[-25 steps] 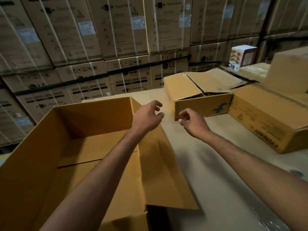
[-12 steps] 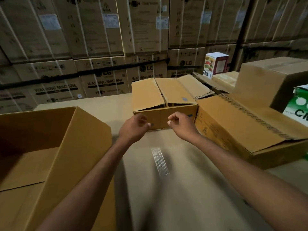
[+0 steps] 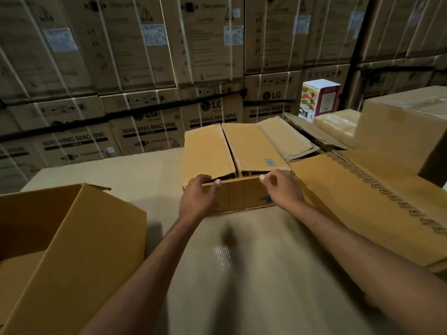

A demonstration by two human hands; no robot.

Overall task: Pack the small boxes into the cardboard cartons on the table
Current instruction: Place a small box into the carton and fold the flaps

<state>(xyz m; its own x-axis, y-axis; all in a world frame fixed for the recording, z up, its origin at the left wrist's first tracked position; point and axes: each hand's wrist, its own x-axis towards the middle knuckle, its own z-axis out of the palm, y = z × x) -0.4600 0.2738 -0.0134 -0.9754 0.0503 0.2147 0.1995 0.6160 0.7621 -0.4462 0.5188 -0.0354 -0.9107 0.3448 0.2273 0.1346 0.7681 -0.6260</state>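
Since earlier: left hand [image 3: 198,200] now grips left flap [image 3: 208,151] of closed carton [image 3: 242,195], right hand [image 3: 284,189] grips right flap [image 3: 254,146].

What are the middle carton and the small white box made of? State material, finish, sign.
Middle carton: brown cardboard, probably corrugated, matte; creased flaps, fibrous look.
Small white box: likely thin paperboard, smooth printed finish; colour pictures on its side.
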